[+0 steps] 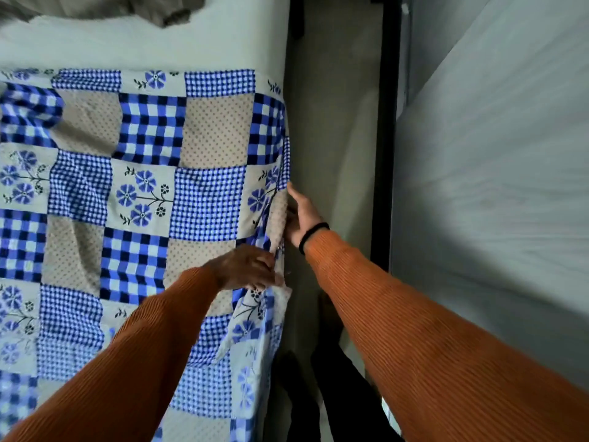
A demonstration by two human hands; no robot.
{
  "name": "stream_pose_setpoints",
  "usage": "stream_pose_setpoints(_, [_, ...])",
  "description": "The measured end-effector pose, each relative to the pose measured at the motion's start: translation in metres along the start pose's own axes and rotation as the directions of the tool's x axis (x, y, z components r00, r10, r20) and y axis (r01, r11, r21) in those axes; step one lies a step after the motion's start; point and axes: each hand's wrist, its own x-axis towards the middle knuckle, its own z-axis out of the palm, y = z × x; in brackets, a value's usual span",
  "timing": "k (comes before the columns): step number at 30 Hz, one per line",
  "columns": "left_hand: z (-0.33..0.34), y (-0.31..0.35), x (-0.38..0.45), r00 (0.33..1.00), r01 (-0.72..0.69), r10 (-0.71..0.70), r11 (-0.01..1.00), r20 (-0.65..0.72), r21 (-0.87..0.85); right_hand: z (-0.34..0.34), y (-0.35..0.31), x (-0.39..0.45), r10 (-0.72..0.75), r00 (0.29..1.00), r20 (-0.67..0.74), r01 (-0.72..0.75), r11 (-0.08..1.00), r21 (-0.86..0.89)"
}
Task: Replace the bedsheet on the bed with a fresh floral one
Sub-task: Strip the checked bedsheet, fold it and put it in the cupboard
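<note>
A home bedroom: mattress (197, 49) under a patchwork floral bedsheet (143, 193), beside plain wall (494, 154).

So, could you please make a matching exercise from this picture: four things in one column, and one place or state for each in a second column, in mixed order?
Things
1. floral sheet
2. left hand
3. right hand
4. bare mattress

Places or states
A. uncovered at the far end of the bed
B. beside the bed's edge, a black band on its wrist
C. spread over the near part of the bed
D. grips a fold of cloth at the bed's edge

Pairs: 1-C, 2-D, 3-B, 4-A
</note>
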Motion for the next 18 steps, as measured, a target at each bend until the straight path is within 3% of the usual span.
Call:
stream_pose_setpoints(3, [0.003, 0.007, 0.005, 0.995, -0.007, 0.004, 1.0, 0.099, 0.028, 0.004, -0.029, 0.014, -0.021, 1.0, 0.001, 0.021, 0.999, -0.046])
stream_pose_setpoints(7, [0.0, 0.023, 0.014, 0.989, 0.032, -0.062, 0.975, 0.135, 0.219, 0.006, -0.057, 0.052, -0.121, 0.991, -0.051, 0.118, 0.992, -0.054])
stream_pose_setpoints(11, [-0.002, 0.028, 0.029, 0.975, 0.066, -0.122, 0.956, 0.184, 0.286, 0.014, -0.094, 0.077, -0.225, 0.97, -0.092, 0.229, 0.973, 0.04])
stream_pose_setpoints(18, [-0.004, 0.033, 0.056, 0.978, 0.094, -0.161, 0.905, 0.129, 0.415, 0.033, -0.153, 0.099, -0.385, 0.922, 0.037, 0.373, 0.911, 0.175])
